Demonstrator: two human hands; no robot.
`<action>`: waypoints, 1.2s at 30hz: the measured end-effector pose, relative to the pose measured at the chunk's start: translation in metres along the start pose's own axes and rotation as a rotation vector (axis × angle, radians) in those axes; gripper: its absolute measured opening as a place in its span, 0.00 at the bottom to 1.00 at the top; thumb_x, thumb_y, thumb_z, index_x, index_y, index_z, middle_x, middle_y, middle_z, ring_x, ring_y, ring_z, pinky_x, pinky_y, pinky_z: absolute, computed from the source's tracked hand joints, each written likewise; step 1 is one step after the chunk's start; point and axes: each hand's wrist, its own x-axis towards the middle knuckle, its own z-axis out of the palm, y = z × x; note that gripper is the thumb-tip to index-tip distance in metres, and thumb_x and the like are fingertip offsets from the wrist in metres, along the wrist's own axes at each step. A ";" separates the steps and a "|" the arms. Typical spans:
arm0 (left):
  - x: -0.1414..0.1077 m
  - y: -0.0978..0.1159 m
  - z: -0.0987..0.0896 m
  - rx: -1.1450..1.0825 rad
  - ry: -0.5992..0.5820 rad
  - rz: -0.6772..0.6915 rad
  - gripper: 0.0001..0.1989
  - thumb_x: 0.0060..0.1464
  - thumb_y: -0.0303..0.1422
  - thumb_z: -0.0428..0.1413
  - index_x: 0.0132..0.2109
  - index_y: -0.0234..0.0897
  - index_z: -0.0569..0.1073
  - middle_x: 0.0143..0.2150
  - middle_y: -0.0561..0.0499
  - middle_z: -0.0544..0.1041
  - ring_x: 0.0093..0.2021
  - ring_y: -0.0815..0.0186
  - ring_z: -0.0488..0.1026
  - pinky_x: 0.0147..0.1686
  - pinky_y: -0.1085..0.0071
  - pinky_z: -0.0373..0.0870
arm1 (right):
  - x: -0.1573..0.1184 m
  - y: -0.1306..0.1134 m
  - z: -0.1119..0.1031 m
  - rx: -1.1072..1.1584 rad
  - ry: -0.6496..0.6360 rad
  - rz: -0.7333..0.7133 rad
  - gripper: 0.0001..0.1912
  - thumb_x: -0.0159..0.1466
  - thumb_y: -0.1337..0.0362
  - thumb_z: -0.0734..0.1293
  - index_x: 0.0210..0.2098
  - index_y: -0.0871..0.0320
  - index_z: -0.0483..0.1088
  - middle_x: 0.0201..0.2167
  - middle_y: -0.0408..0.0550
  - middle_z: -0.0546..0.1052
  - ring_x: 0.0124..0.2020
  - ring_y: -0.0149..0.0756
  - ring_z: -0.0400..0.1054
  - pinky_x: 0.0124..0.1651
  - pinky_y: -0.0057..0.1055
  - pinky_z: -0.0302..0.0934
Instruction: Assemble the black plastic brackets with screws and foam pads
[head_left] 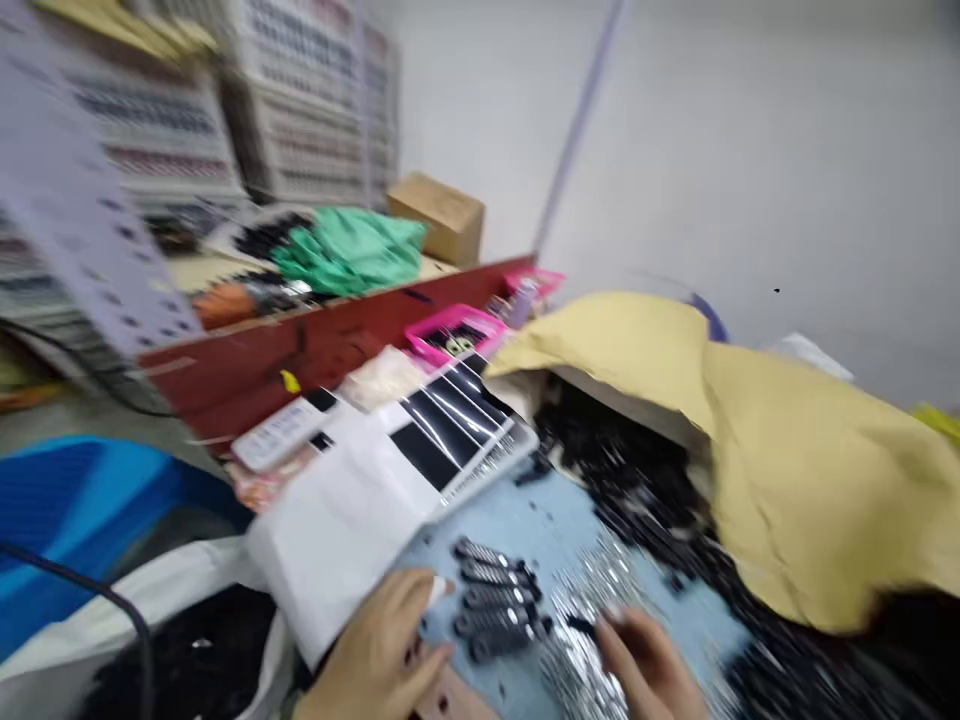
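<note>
My left hand (379, 650) is at the bottom, beside a white sheet (345, 530), with a white wrap on one finger. Its thumb and forefinger are apart, and I see nothing gripped between them. A pinkish piece with dark holes (457, 700) lies partly under this hand. My right hand (652, 665) pinches a small black part (581, 626) over a pile of shiny metal pieces (600, 580). Between my hands, several black ridged parts (495, 600) lie in a row on the light blue work surface (435, 548). Motion blurs the details.
A yellow cloth sack (817, 480) spills black parts (637, 480) at the right. Behind are a white tray with black strips (450, 420) and a pink basket (427, 335). A white bag (262, 650) and blue tub (97, 500) stand left, crossed by a cable (112, 597).
</note>
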 end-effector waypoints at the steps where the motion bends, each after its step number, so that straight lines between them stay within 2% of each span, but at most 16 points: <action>1: 0.007 -0.001 0.010 0.077 0.019 0.044 0.20 0.58 0.30 0.54 0.58 0.39 0.65 0.54 0.40 0.70 0.54 0.51 0.69 0.52 0.54 0.70 | -0.006 0.008 -0.009 -0.034 0.031 0.015 0.16 0.52 0.53 0.76 0.37 0.52 0.74 0.34 0.47 0.77 0.37 0.45 0.71 0.30 0.35 0.67; 3: 0.017 0.001 0.025 0.189 0.049 0.134 0.20 0.55 0.29 0.57 0.55 0.37 0.65 0.51 0.40 0.71 0.52 0.52 0.69 0.50 0.54 0.70 | -0.011 0.022 -0.012 -0.063 0.031 0.014 0.17 0.50 0.51 0.76 0.33 0.55 0.75 0.30 0.47 0.76 0.33 0.42 0.71 0.29 0.32 0.65; 5: 0.021 0.006 0.033 0.230 0.045 0.193 0.20 0.53 0.30 0.59 0.53 0.35 0.66 0.50 0.41 0.71 0.50 0.52 0.69 0.48 0.54 0.70 | -0.011 0.031 -0.003 -0.061 -0.026 0.003 0.17 0.52 0.51 0.74 0.32 0.57 0.74 0.28 0.47 0.75 0.30 0.39 0.70 0.30 0.30 0.65; 9: 0.023 0.012 0.041 0.275 0.048 0.258 0.22 0.52 0.32 0.61 0.52 0.33 0.66 0.49 0.41 0.70 0.49 0.51 0.67 0.48 0.53 0.67 | -0.010 0.031 0.015 -0.060 -0.134 0.023 0.14 0.54 0.53 0.74 0.32 0.57 0.73 0.28 0.46 0.75 0.31 0.36 0.70 0.34 0.29 0.65; 14: 0.026 0.008 0.033 0.316 0.070 0.230 0.13 0.61 0.29 0.53 0.53 0.32 0.67 0.50 0.41 0.71 0.51 0.54 0.66 0.51 0.55 0.63 | -0.011 0.032 0.017 -0.080 -0.193 0.072 0.12 0.56 0.56 0.72 0.33 0.57 0.72 0.29 0.45 0.75 0.32 0.35 0.69 0.36 0.29 0.65; 17: 0.021 0.010 0.024 0.274 0.061 0.319 0.09 0.64 0.27 0.49 0.49 0.35 0.70 0.48 0.45 0.75 0.48 0.57 0.69 0.50 0.58 0.60 | -0.015 0.035 0.022 -0.120 -0.185 0.072 0.11 0.55 0.57 0.72 0.31 0.57 0.72 0.27 0.45 0.74 0.30 0.34 0.69 0.33 0.27 0.65; 20: 0.015 0.014 0.021 0.265 0.030 0.367 0.10 0.65 0.26 0.48 0.48 0.36 0.73 0.47 0.48 0.78 0.48 0.59 0.71 0.48 0.60 0.57 | -0.019 0.037 0.029 -0.180 -0.166 0.053 0.09 0.56 0.58 0.71 0.30 0.57 0.72 0.27 0.45 0.74 0.29 0.34 0.69 0.31 0.27 0.65; 25: 0.010 0.016 0.022 0.287 -0.016 0.361 0.13 0.65 0.26 0.46 0.50 0.36 0.73 0.50 0.49 0.78 0.49 0.60 0.70 0.49 0.60 0.55 | -0.020 0.038 0.034 -0.326 -0.182 0.014 0.07 0.58 0.61 0.68 0.32 0.57 0.72 0.29 0.46 0.75 0.31 0.35 0.70 0.32 0.28 0.65; 32: 0.010 0.011 0.021 0.277 -0.058 0.361 0.17 0.62 0.23 0.45 0.53 0.37 0.72 0.52 0.49 0.77 0.51 0.61 0.70 0.49 0.62 0.56 | -0.016 0.039 0.034 -0.341 -0.169 0.017 0.06 0.57 0.61 0.68 0.30 0.58 0.72 0.27 0.46 0.75 0.28 0.34 0.69 0.29 0.27 0.64; 36: 0.008 0.008 0.022 0.248 -0.065 0.344 0.17 0.62 0.22 0.45 0.53 0.37 0.71 0.53 0.49 0.76 0.52 0.61 0.69 0.50 0.61 0.55 | -0.015 0.038 0.032 -0.335 -0.214 0.048 0.07 0.56 0.61 0.69 0.31 0.58 0.72 0.27 0.46 0.75 0.28 0.34 0.69 0.29 0.27 0.64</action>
